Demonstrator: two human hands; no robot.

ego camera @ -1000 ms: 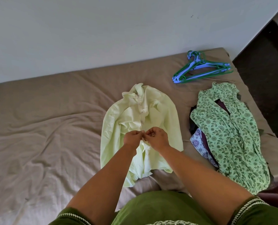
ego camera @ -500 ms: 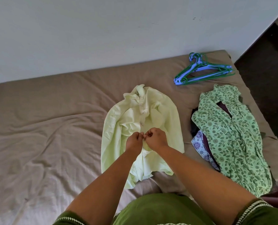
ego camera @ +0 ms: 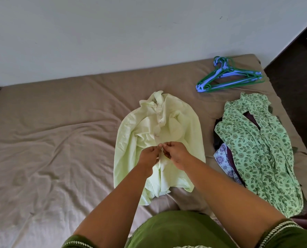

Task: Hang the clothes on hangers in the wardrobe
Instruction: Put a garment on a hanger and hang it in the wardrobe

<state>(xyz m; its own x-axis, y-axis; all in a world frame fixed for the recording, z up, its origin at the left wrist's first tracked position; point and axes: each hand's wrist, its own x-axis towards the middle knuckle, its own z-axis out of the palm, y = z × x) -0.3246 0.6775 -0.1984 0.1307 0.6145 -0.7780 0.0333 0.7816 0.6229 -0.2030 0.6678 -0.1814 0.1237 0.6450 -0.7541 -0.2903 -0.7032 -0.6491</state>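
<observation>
A pale yellow-green button shirt (ego camera: 181, 122) lies face up in the middle of the bed, collar towards the wall. My left hand (ego camera: 149, 156) and my right hand (ego camera: 176, 154) meet over its button strip at mid-chest, and both pinch the strip's edges between curled fingers. To the right a green leaf-print garment (ego camera: 256, 151) lies on top of darker clothes and a purple flower-print piece (ego camera: 222, 160). A bundle of green and blue plastic hangers (ego camera: 229, 76) rests near the bed's far right corner. No wardrobe is in view.
The bed (ego camera: 50, 140) has a wrinkled brown-grey sheet and stands against a white wall (ego camera: 131, 33). Dark floor (ego camera: 296, 68) runs along the bed's right edge. My green top fills the bottom of the view.
Both hands stay together on the shirt's button strip and work a little lower on it. The view has tilted slightly; nothing else has moved.
</observation>
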